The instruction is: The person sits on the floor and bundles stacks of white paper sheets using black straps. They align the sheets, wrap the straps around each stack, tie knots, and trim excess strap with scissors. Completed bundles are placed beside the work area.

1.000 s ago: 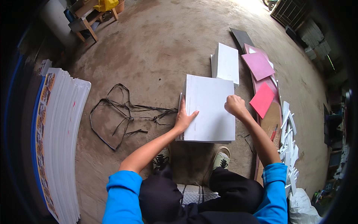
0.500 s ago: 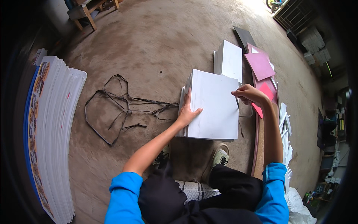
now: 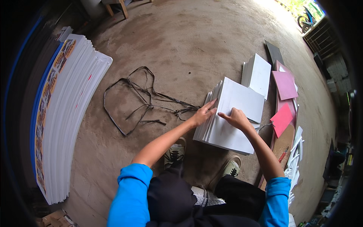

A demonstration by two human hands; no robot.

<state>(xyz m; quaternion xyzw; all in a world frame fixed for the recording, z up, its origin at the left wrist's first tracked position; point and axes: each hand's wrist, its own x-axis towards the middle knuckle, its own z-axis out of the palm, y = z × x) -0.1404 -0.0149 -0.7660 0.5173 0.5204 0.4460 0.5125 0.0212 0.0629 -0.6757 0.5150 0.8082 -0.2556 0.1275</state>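
Note:
A stack of white rectangular sheets (image 3: 239,100) lies on the floor in front of my feet, its left layers slightly fanned. My left hand (image 3: 204,114) rests at the left edge of the stack, with its fingers stretched over the top sheet. Over the middle of the stack, my right hand (image 3: 238,118) has most fingers curled, with one digit pointing left toward my left hand. Whether anything is within those curled fingers is hidden. A dark, flat strap (image 3: 172,99) lies looped and tangled to the left, its end reaching the stack's side.
Behind stands a second white stack (image 3: 257,75). Pink sheets (image 3: 285,85) and a red sheet (image 3: 282,120) lie on a long board (image 3: 284,140) at right, near white offcuts (image 3: 295,160). A tall curved pile of white sheets (image 3: 77,113) stands at left.
My right hand has left the stack's right edge and moved left onto its top. My left hand has shifted along the left edge. The view has turned, so the scene sits further right.

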